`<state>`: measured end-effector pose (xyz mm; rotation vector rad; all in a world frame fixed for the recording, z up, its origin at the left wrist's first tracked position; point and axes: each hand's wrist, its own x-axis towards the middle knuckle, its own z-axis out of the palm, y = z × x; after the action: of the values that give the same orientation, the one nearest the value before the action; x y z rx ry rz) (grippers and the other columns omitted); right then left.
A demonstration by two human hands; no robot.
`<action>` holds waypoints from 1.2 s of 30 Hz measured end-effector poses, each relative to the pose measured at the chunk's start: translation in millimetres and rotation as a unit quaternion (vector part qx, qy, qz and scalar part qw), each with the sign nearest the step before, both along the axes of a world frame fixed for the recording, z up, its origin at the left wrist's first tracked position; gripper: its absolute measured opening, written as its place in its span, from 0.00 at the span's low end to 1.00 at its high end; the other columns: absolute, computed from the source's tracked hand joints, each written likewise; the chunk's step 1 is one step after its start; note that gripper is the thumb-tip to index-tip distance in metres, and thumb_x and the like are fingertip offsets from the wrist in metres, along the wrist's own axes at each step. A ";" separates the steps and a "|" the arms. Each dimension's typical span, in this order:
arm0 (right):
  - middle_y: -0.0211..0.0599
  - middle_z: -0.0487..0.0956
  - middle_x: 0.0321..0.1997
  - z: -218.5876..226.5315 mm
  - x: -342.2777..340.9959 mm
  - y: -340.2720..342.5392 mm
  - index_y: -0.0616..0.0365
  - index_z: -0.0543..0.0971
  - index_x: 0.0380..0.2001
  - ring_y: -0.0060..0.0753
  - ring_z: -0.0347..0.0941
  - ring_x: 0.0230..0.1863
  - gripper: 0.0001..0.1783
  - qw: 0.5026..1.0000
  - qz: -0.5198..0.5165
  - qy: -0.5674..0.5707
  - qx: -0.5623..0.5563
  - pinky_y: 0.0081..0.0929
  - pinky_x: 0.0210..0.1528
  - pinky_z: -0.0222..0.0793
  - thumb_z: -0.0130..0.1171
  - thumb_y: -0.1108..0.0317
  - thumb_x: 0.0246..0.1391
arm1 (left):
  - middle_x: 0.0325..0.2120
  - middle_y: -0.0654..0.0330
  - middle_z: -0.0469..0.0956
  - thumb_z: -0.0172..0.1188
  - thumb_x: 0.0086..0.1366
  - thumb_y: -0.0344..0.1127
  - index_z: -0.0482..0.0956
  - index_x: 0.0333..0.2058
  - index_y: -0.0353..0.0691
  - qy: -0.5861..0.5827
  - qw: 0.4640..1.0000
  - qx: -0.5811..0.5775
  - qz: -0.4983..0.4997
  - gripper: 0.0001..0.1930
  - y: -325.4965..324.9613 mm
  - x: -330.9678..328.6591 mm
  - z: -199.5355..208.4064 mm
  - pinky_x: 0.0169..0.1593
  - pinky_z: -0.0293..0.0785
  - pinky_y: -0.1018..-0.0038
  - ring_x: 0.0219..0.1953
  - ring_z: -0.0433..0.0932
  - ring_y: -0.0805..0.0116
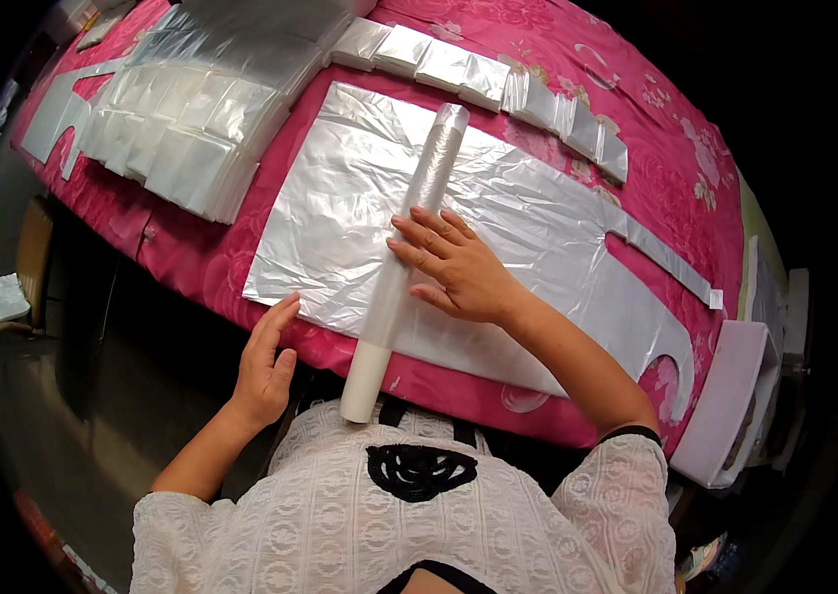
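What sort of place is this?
Likely a home room or small workshop: a pink floral cloth lies under stacks of folded plastic, and a plastic roll lies beneath the right hand.

The pink floral worktop [686, 158] carries packet stacks [181, 129] upper left, folded packets [439, 64] top centre, silvery plastic [538, 233] mid-frame.

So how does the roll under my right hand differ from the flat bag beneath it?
The roll is long, narrow and rounded; the flat bag is broad and creased, with handle straps at its right end. The roll pokes past the flat bag's near edge; the flat bag lies spread on the pink cloth. Both look pale and shiny.
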<state>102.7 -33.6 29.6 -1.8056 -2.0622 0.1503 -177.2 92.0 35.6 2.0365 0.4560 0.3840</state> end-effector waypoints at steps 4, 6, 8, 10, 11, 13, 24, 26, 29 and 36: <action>0.34 0.62 0.63 -10.7 -23.4 63.4 0.50 0.68 0.55 0.39 0.49 0.67 0.27 0.999 0.046 0.018 0.002 0.44 0.67 0.38 0.47 0.50 0.55 | 0.52 0.44 0.64 0.49 0.62 0.42 0.60 0.55 0.29 0.024 0.999 -0.029 0.026 0.28 -4.6 -11.3 -2.1 0.57 0.60 0.65 0.53 0.65 0.52; 0.34 0.67 0.59 -14.9 -45.1 100.8 0.53 0.72 0.50 0.39 0.52 0.65 0.23 0.999 0.037 -0.002 -0.008 0.45 0.66 0.41 0.49 0.55 0.54 | 0.49 0.44 0.64 0.52 0.60 0.41 0.58 0.55 0.28 0.051 0.997 -0.028 0.046 0.29 -5.6 -13.2 -1.1 0.54 0.63 0.65 0.51 0.67 0.53; 0.34 0.71 0.54 -14.2 -71.6 133.1 0.56 0.75 0.46 0.39 0.55 0.64 0.20 0.999 -0.023 0.035 0.032 0.45 0.66 0.43 0.50 0.61 0.52 | 0.47 0.44 0.64 0.55 0.58 0.39 0.56 0.56 0.28 0.093 0.993 -0.013 0.078 0.31 -6.8 -14.0 -1.8 0.52 0.65 0.66 0.49 0.67 0.54; 0.43 0.68 0.57 -18.4 -92.6 154.9 0.60 0.71 0.50 0.44 0.52 0.65 0.23 0.986 -0.124 0.079 0.085 0.45 0.66 0.41 0.49 0.65 0.49 | 0.47 0.44 0.64 0.62 0.53 0.37 0.54 0.55 0.29 0.164 0.981 0.003 0.105 0.36 -6.3 -7.7 3.9 0.52 0.65 0.65 0.49 0.67 0.53; 0.45 0.66 0.58 -19.2 -101.8 162.9 0.61 0.70 0.51 0.45 0.50 0.66 0.24 0.974 -0.179 0.083 0.111 0.44 0.67 0.40 0.49 0.66 0.49 | 0.47 0.44 0.64 0.63 0.52 0.37 0.54 0.55 0.29 0.178 0.976 0.037 0.118 0.37 -6.1 -6.6 1.8 0.52 0.65 0.65 0.49 0.67 0.53; 0.53 0.57 0.63 -19.4 -106.9 168.4 0.63 0.61 0.57 0.51 0.45 0.67 0.31 0.952 -0.255 0.121 0.117 0.43 0.67 0.37 0.49 0.70 0.47 | 0.46 0.46 0.65 0.68 0.47 0.33 0.54 0.55 0.30 0.200 0.967 0.068 0.140 0.39 -3.5 -6.4 -1.2 0.52 0.66 0.67 0.49 0.69 0.58; 0.38 0.69 0.41 40.4 -71.3 92.3 0.64 0.53 0.57 0.27 0.69 0.41 0.42 0.440 -0.068 0.893 0.065 0.30 0.45 0.70 0.63 0.63 0.42 | 0.44 0.48 0.73 0.63 0.52 0.46 0.62 0.53 0.32 -0.076 0.669 -0.719 -0.174 0.35 -1.2 -1.0 3.6 0.40 0.76 0.73 0.41 0.76 0.66; 0.36 0.71 0.36 51.1 -61.1 78.8 0.64 0.55 0.55 0.25 0.70 0.37 0.40 0.472 -0.093 0.874 0.070 0.28 0.42 0.70 0.63 0.62 0.43 | 0.43 0.48 0.74 0.61 0.54 0.46 0.64 0.52 0.32 -0.020 0.689 -0.699 -0.192 0.32 -4.9 15.7 12.1 0.42 0.75 0.73 0.38 0.77 0.65; 0.35 0.71 0.34 61.1 -46.7 61.3 0.64 0.56 0.54 0.25 0.71 0.35 0.39 0.576 -0.190 0.790 0.087 0.27 0.41 0.71 0.64 0.61 0.42 | 0.33 0.54 0.76 0.64 0.51 0.39 0.67 0.46 0.33 0.087 0.932 -0.348 -0.057 0.26 -25.9 39.9 23.1 0.37 0.74 0.74 0.30 0.77 0.69; 0.35 0.71 0.34 53.3 -39.8 19.0 0.63 0.57 0.53 0.26 0.71 0.35 0.39 0.527 -0.139 0.830 0.121 0.27 0.42 0.71 0.64 0.59 0.42 | 0.24 0.61 0.73 0.65 0.52 0.43 0.68 0.42 0.34 0.073 0.885 -0.446 -0.114 0.24 -53.7 62.0 24.2 0.31 0.70 0.78 0.25 0.72 0.74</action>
<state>62.9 -14.6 82.9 -0.8009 -0.3040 0.9581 -115.2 38.3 59.9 1.1886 0.3766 -0.1293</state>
